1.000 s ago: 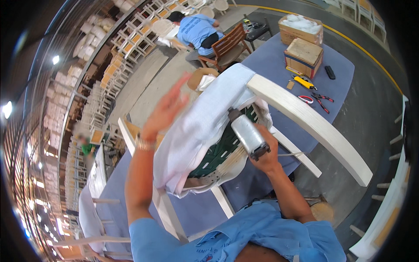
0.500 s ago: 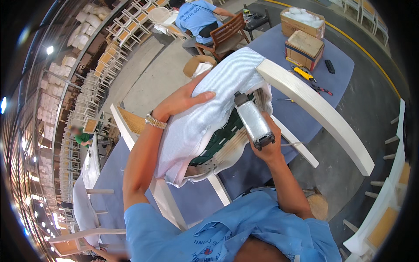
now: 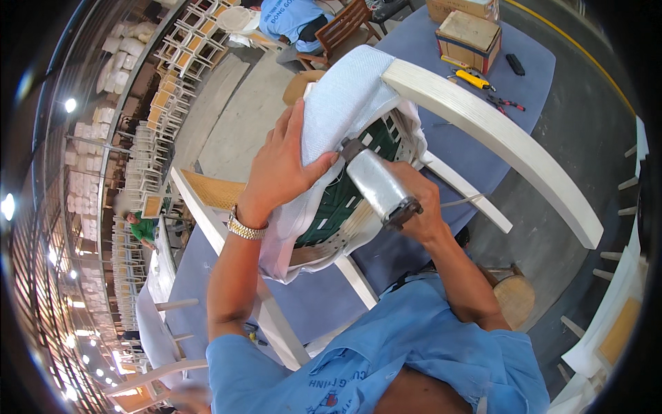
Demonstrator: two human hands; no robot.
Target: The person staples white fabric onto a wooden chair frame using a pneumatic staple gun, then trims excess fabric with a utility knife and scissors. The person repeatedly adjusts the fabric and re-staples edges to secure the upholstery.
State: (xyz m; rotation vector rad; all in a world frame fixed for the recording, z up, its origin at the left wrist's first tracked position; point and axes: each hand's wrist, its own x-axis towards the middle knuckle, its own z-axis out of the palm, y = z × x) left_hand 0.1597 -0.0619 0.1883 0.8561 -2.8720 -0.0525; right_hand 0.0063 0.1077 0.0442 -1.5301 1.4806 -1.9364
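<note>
An upturned white wooden chair lies in front of me, with a curved leg reaching to the right. Pale blue-white fabric wraps its seat, and green webbing shows on the underside. My left hand, with a metal watch at the wrist, grips the fabric over the seat's left edge, thumb on the inner side. In my right hand is a silver and black staple gun. Its nose is at the fabric's inner edge, close to my left thumb; whether it touches cannot be made out.
The blue-covered table carries a cardboard box, a yellow-handled tool, red-handled pliers and a black object. A round wooden stool stands at the right. A co-worker in blue sits beyond the table.
The staple gun has moved left to the fabric's edge and turned slightly. My left hand has shifted along the edge, its thumb now beside the nose. The whole view has shifted a little.
</note>
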